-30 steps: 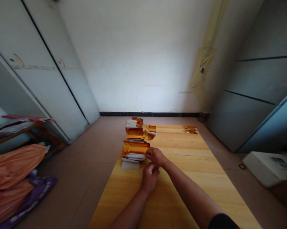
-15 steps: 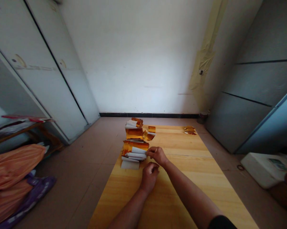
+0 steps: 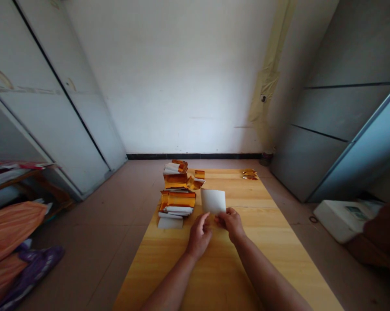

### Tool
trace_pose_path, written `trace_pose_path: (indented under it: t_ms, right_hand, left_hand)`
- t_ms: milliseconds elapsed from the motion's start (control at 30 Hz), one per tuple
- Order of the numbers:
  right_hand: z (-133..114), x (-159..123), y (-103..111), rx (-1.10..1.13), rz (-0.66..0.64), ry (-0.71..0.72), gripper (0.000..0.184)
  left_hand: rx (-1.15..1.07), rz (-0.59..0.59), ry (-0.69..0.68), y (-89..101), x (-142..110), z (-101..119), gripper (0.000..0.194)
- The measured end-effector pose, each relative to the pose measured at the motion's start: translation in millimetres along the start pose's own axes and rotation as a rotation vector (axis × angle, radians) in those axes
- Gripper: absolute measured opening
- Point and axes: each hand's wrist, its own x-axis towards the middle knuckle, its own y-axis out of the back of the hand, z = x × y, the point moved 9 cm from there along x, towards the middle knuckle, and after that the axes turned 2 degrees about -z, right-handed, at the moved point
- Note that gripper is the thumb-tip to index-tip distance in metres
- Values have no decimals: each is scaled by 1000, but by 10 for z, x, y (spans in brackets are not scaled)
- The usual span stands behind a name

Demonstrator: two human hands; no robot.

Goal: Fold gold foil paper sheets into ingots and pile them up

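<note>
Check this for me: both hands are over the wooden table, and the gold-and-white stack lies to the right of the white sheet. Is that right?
Not quite: the head view shows the stack to the left of the white sheet, not to the right. The left hand and right hand are over the wooden table, as you said.

White wall (image 3: 169, 77) above a tiled floor (image 3: 100, 216)

Matt paper sheet (image 3: 213, 201), apparently glossy gold foil (image 3: 181, 199).
</note>
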Motion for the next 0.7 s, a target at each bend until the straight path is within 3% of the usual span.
trace_pose_path:
  t_ms: [333,500,700]
  right_hand:
    - [266,-323,-34,13,-159,-237,20]
    - [304,-366,-2,-68,-182,-181,21]
    - [247,-428,-67,-102,-272,-141,28]
  left_hand:
    - [95,-55,-125,-142,5,43,64]
    - [82,-57,-158,-171,81,109,64]
    - [148,17,-101,-89,186,164,47]
